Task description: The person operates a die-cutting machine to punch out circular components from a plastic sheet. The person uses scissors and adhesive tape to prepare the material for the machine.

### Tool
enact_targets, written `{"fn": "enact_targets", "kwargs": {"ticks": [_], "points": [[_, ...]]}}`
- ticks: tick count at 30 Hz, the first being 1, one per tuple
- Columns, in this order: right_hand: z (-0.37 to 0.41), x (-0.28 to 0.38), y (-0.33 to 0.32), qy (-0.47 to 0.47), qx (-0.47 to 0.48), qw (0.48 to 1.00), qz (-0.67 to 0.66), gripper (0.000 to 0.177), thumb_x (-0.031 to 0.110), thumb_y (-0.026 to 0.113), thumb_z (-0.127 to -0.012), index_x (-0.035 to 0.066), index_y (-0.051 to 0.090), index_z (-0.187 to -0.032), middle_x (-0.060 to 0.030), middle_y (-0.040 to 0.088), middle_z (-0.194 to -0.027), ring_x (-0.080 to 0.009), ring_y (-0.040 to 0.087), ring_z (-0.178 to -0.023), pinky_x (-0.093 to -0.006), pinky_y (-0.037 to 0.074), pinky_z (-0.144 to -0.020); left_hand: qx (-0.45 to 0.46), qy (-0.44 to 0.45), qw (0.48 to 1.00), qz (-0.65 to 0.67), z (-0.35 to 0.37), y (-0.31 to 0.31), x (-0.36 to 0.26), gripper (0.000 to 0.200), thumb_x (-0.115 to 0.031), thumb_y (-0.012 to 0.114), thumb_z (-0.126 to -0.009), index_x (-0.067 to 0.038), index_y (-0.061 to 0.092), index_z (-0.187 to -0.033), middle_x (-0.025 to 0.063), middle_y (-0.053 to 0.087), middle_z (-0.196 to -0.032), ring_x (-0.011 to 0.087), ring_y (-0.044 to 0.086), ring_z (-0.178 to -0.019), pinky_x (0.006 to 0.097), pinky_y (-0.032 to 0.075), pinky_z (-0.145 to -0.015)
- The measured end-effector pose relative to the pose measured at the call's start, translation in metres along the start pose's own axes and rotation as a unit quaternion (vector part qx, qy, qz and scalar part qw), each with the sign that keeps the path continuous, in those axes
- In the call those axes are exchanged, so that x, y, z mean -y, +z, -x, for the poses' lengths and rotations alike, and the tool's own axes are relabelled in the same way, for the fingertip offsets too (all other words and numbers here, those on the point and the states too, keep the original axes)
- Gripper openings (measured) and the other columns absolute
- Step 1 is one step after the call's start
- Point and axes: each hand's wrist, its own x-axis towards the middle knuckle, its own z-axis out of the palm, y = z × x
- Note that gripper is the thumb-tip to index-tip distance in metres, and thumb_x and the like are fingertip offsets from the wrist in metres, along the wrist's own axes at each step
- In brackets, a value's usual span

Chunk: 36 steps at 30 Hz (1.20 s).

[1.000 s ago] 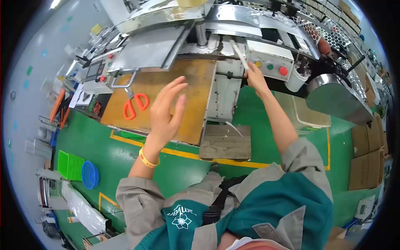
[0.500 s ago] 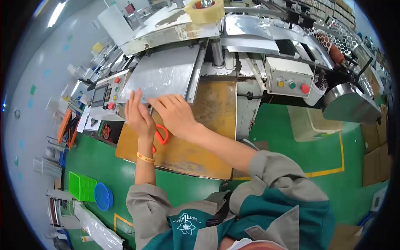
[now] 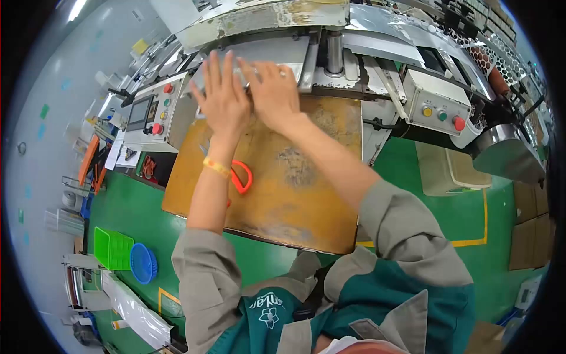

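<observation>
Head view: scuffed tabletop point(image 3: 318, 206), metal plate point(image 3: 289, 50) beyond, green floor point(image 3: 141, 197) below.

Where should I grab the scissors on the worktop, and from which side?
Probably by the exposed red handle loop, coming from the person's right: the left forearm passes over the rest of the scissors, and that side is unobstructed.

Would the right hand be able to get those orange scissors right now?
Probably yes: the left forearm crosses over part of the scissors, but one orange loop lies bare on the side of the right hand.
</observation>
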Motion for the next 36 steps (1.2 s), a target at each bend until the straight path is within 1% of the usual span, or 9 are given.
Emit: {"fn": "enact_targets", "kwargs": {"ticks": [6, 10, 14, 15, 19, 20, 29, 33, 36], "points": [[0.005, -0.036, -0.022, 0.088, 0.013, 0.988, -0.127, 0.042, 0.006, 0.050, -0.082, 0.007, 0.045, -0.124, -0.0129, 0.051, -0.115, -0.0299, 0.045, -0.111, -0.0410, 0.033, -0.093, -0.019, 0.049, 0.998, 0.036, -0.043, 0.076, -0.001, 0.048, -0.033, 0.039, -0.093, -0.020, 0.032, -0.139, 0.0152, 0.023, -0.145, 0.0297, 0.024, -0.133, 0.0579, 0.006, -0.105], [0.060, -0.039, -0.026, 0.266, 0.110, 0.921, -0.261, 0.024, 0.019, 0.040, -0.093, 0.004, 0.050, -0.110, -0.0213, 0.057, -0.095, -0.0381, 0.055, -0.091, -0.0460, 0.041, -0.077, -0.049, 0.090, 0.989, 0.102, -0.069, 0.115, -0.003, 0.056, -0.040, 0.041, -0.091, -0.019, 0.025, -0.141, 0.0202, 0.017, -0.146, 0.0353, 0.019, -0.134, 0.0604, 0.004, -0.104], [0.109, -0.048, -0.018, 0.319, 0.235, 0.894, -0.209, 0.023, 0.021, 0.040, -0.094, 0.003, 0.050, -0.087, -0.0144, 0.058, -0.070, -0.0319, 0.059, -0.068, -0.0393, 0.044, -0.061, -0.093, 0.120, 0.979, 0.133, -0.081, 0.151, 0.003, 0.063, -0.044, 0.044, -0.090, -0.017, 0.022, -0.142, 0.0205, 0.015, -0.146, 0.0344, 0.017, -0.135, 0.0625, 0.004, -0.103], [0.117, -0.046, -0.017, 0.317, 0.235, 0.898, -0.194, 0.026, 0.022, 0.039, -0.095, 0.002, 0.050, -0.082, -0.0113, 0.058, -0.062, -0.0284, 0.059, -0.061, -0.0359, 0.044, -0.056, -0.044, 0.130, 0.988, 0.070, -0.080, 0.156, 0.009, 0.063, -0.041, 0.044, -0.088, -0.003, 0.031, -0.137, 0.0282, 0.020, -0.142, 0.0405, 0.018, -0.133, 0.0611, 0.020, -0.100], [0.112, -0.039, -0.016, 0.310, 0.262, 0.906, -0.116, 0.026, 0.023, 0.042, -0.094, 0.004, 0.051, -0.078, -0.0123, 0.056, -0.059, -0.0299, 0.058, -0.057, -0.0379, 0.044, -0.055, -0.070, 0.156, 0.978, 0.123, -0.087, 0.181, 0.013, 0.069, -0.040, 0.050, -0.087, -0.011, 0.021, -0.142, 0.0240, 0.018, -0.144, 0.0409, 0.017, -0.133, 0.0652, 0.016, -0.100], [0.110, -0.035, -0.015, 0.268, 0.221, 0.935, -0.068, 0.029, 0.026, 0.047, -0.091, 0.003, 0.051, -0.073, -0.0141, 0.054, -0.059, -0.0306, 0.055, -0.054, -0.0380, 0.042, -0.052, -0.126, 0.156, 0.968, 0.153, -0.091, 0.195, 0.012, 0.064, -0.045, 0.046, -0.089, -0.016, 0.024, -0.141, 0.0203, 0.016, -0.146, 0.0341, 0.017, -0.135, 0.0630, 0.004, -0.102], [0.121, -0.028, -0.014, 0.405, 0.225, 0.874, -0.149, 0.033, 0.032, 0.052, -0.088, 0.001, 0.059, -0.078, -0.0181, 0.059, -0.068, -0.0331, 0.056, -0.063, -0.0386, 0.042, -0.058, -0.128, 0.155, 0.959, 0.198, -0.093, 0.205, 0.011, 0.062, -0.044, 0.048, -0.088, -0.019, 0.024, -0.139, 0.0145, 0.017, -0.147, 0.0299, 0.015, -0.136, 0.0618, 0.006, -0.104], [0.109, -0.045, -0.004, 0.410, 0.166, 0.886, -0.137, 0.033, 0.031, 0.052, -0.088, 0.000, 0.061, -0.081, -0.0133, 0.061, -0.067, -0.0275, 0.056, -0.061, -0.0330, 0.044, -0.059, -0.070, 0.160, 0.964, 0.202, -0.076, 0.137, 0.033, 0.046, -0.030, 0.055, -0.086, -0.012, 0.042, -0.127, 0.0138, 0.031, -0.140, 0.0323, 0.032, -0.126, 0.0513, 0.021, -0.102], [0.096, -0.064, 0.011, 0.445, 0.138, 0.849, -0.249, 0.031, 0.029, 0.051, -0.090, 0.000, 0.062, -0.083, -0.0057, 0.061, -0.069, -0.0146, 0.055, -0.062, -0.0271, 0.043, -0.058, 0.001, 0.071, 0.957, 0.282, -0.027, 0.114, 0.081, 0.021, -0.020, 0.057, -0.084, -0.007, 0.057, -0.101, 0.0123, 0.055, -0.110, 0.0301, 0.053, -0.098, 0.0414, 0.040, -0.081]]}}
